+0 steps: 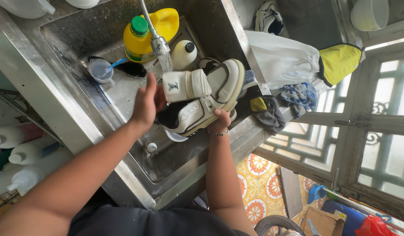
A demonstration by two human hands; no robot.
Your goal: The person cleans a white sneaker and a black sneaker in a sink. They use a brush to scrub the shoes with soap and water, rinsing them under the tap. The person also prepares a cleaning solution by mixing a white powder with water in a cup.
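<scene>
Sneaker (210, 94) under tap (159, 43), both hands gripping

The sink (123, 166) is brushed stainless steel, dull and water-spotted, and the tap (157, 41) above it is brighter polished metal. The white sneaker (206, 98), held between the left hand (146, 102) and right hand (220, 120), looks like smooth leather with a rubbery sole and a padded cloth tongue, its surface wet. The yellow bottle (138, 41) and white bottle (184, 52) are glossy plastic; the rags (267, 113) on the rim are soft matt cloth, and the window frame (355, 126) is weathered painted wood.
</scene>
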